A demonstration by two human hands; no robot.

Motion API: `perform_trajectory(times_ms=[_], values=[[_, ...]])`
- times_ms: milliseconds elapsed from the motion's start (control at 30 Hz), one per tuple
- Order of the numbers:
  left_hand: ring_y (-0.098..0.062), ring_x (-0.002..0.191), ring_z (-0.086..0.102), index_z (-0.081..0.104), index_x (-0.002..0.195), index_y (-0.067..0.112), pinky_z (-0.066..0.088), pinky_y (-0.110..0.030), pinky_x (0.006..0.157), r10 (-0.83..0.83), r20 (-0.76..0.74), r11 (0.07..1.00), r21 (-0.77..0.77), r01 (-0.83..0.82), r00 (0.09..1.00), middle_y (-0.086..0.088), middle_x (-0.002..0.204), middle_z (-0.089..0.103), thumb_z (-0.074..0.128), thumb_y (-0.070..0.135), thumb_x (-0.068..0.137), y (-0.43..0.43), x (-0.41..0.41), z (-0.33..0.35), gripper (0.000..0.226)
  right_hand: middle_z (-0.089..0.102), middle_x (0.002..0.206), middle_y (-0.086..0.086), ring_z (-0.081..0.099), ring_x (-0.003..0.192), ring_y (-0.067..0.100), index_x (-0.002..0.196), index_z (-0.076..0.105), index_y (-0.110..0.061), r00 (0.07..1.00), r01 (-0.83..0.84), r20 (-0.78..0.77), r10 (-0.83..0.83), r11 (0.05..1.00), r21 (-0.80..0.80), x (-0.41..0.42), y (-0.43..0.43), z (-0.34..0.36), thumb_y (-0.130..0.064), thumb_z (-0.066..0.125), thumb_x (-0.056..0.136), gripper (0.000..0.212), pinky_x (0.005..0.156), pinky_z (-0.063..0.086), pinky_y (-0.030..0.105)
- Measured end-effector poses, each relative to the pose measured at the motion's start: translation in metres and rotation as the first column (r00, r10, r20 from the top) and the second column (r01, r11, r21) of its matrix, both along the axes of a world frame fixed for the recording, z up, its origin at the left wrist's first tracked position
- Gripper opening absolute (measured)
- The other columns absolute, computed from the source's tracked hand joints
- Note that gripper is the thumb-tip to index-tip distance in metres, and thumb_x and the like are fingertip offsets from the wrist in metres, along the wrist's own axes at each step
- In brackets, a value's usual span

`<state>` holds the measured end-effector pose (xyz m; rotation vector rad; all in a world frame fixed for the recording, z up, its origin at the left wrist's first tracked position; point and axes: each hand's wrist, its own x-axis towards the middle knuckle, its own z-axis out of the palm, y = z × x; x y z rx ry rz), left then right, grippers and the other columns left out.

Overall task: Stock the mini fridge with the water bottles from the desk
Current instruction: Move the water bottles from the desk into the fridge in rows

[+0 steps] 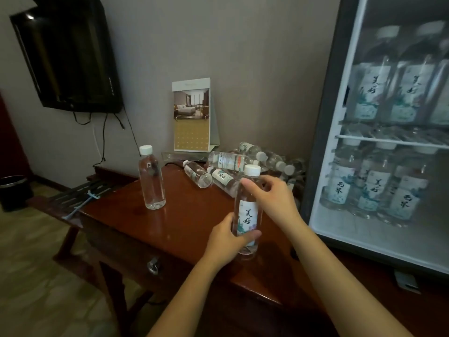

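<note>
Waste bin, far left on the floor: dark and round; what is in it cannot be seen from here.
Television: hangs on the wall above, screen dark.
Lone bottle: stands upright near the left end of the desk, white cap on, clear water inside, no label showing. It has not yet been stocked.
Calendar: stands against the wall at the back of the desk.
Pile of bottles: lies on its side just right of the calendar, against the wall and close to the fridge. It is a loose heap of capped, labelled bottles, too tangled to count. By my reckoning this is most of the work left.
Left hand: grips the lower body of the held bottle, with the thumb curled across the front under the label.
Held bottle: upright at the front right of the desk, full and capped, label facing me. Whether its base rests on the wood or hangs just above it, I cannot tell.
Right hand: fingers curl round the bottle's shoulder, just under the cap.
Mini fridge: stands at the right, beside the desk. Whether glass covers its front, I cannot tell.
Upper shelf bottles: several stand upright and close together, labels forward.
Lower shelf bottles: more stand upright, with bare floor in front of them.
Progress: I judge the task well under way, with room on the lower shelf.
</note>
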<state>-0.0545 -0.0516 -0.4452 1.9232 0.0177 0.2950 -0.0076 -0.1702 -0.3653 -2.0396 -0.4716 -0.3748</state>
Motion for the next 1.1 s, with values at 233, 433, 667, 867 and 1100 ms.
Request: perform_trajectory(times_ms=[233,433,667,867,1100], values=[[-0.004,0.092,0.066,0.056,0.113,0.027,0.056,-0.028,0.079,-0.101,-0.028,0.995,0.006,0.101,0.995,0.008,0.105,0.068,0.073,0.026,0.077,-0.011,-0.008,0.008,0.04,0.065,0.112,-0.012,0.061,0.094,-0.003,0.12,0.056,-0.026,0.905,-0.265,-0.327,0.272,0.962,0.067,-0.03,-0.042,-0.049,-0.035,0.069,0.081,0.043,0.078,0.051,0.014],[-0.004,0.106,0.062,0.051,0.12,0.034,0.051,-0.036,0.093,-0.295,-0.021,0.955,0.029,0.296,0.955,0.012,0.115,0.065,0.081,0.032,0.062,-0.032,-0.019,0.008,0.065,0.068,0.107,-0.013,0.063,0.099,-0.003,0.115,0.059,-0.028,0.925,-0.28,-0.232,0.301,0.952,0.12,-0.051,-0.079,-0.056,-0.027,0.078,0.073,0.046,0.085,0.05,0.016],[-0.005,0.105,0.062,0.051,0.121,0.036,0.053,-0.041,0.09,-0.431,0.073,0.9,0.105,0.422,0.9,0.012,0.112,0.066,0.078,0.026,0.064,-0.113,-0.013,0.03,0.064,0.071,0.096,-0.01,0.065,0.093,0.001,0.101,0.06,-0.031,0.988,-0.071,-0.121,0.098,0.975,0.21,-0.07,-0.156,-0.049,-0.016,0.079,0.072,0.037,0.083,0.052,0.02],[-0.002,0.104,0.061,0.049,0.115,0.039,0.051,-0.025,0.089,-0.529,0.173,0.848,0.064,0.526,0.831,0.01,0.112,0.065,0.072,0.007,0.074,-0.208,0.001,0.051,0.057,0.068,0.096,-0.01,0.064,0.09,0.003,0.097,0.058,-0.033,0.99,0.132,-0.078,-0.114,0.94,0.315,-0.081,-0.227,-0.034,-0.014,0.074,0.077,0.033,0.075,0.051,0.018],[-0.005,0.108,0.059,0.041,0.102,0.059,0.051,-0.03,0.091,-0.509,0.235,0.856,0.038,0.515,0.828,0.015,0.114,0.062,0.065,0.013,0.083,-0.302,0.022,0.048,0.055,0.066,0.095,-0.009,0.064,0.08,-0.003,0.098,0.052,-0.031,0.949,0.315,-0.104,-0.298,0.86,0.401,-0.064,-0.286,-0.029,-0.014,0.072,0.079,0.033,0.068,0.052,0.015]])
